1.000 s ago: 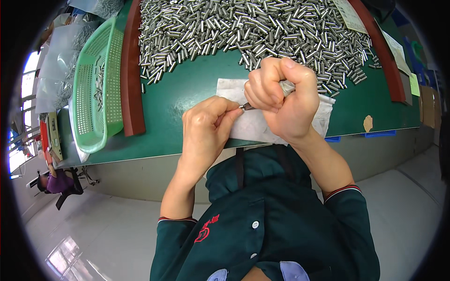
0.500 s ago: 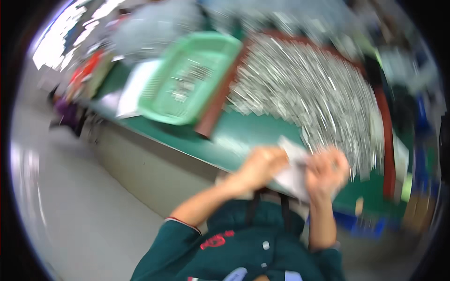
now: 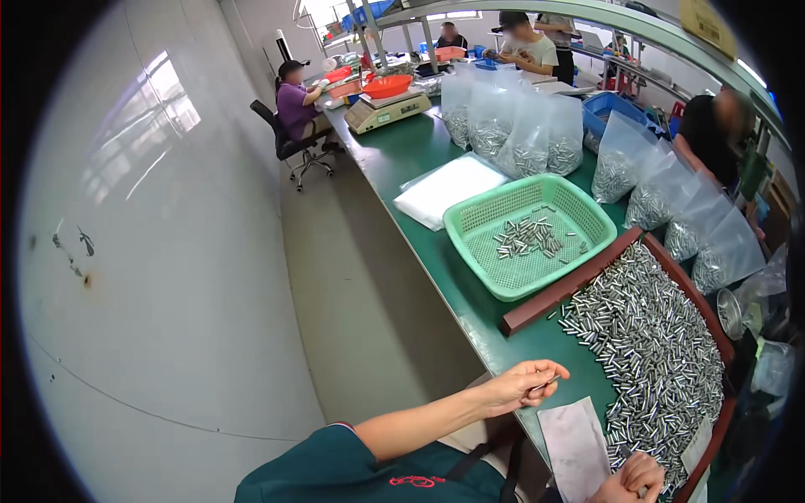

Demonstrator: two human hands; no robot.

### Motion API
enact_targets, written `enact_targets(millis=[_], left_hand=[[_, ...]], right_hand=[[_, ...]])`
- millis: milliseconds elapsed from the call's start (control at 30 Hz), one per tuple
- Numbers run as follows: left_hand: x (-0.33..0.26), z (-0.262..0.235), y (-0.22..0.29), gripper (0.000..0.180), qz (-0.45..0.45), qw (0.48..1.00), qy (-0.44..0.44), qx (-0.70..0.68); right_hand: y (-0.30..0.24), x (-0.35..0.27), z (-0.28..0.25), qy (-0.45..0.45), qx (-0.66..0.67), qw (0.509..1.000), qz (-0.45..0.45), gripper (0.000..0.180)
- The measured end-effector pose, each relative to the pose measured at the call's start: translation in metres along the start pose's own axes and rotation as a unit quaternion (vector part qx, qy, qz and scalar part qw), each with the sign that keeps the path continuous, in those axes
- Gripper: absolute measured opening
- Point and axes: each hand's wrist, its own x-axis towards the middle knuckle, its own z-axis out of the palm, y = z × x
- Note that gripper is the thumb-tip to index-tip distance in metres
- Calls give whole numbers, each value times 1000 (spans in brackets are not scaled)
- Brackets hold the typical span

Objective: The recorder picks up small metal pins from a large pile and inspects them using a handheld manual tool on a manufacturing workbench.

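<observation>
1. My left hand (image 3: 520,389) was pinched narrow at the fingertips on a small metal pin (image 3: 547,382), held above the near edge of the green bench (image 3: 541,345).
2. My right hand (image 3: 631,481) was curled closed at the lower edge of view, around a slim dark-tipped tool (image 3: 625,452); little of the tool showed.
3. A pale cloth (image 3: 575,444) lay on the bench between my hands, near the right one.
4. A broad heap of loose pins (image 3: 658,352) spread beyond the cloth, bordered by a red-brown bar (image 3: 570,285) on the left side.
5. Just past that bar stood a green basket (image 3: 480,270); a small scatter of pins lay on its floor.
6. White sheets (image 3: 450,191) lay flat beside the basket. Clear bags (image 3: 616,163), part-filled with metal pieces, stood in a row behind.
7. Farther along: a scale (image 3: 388,113) with an orange basin (image 3: 387,85) on it, and a seated person in purple (image 3: 295,111).
</observation>
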Motion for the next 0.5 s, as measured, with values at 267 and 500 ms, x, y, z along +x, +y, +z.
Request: enact_targets(millis=[267,500], left_hand=[[2,-5,-3,21,2,1000,-24,-5],[4,-15,24,17,-95,995,-35,-19]], right_hand=[[-21,-16,-3,-91,-197,966,-140,28],[-40,-77,-18,60,-413,896,-152,30]])
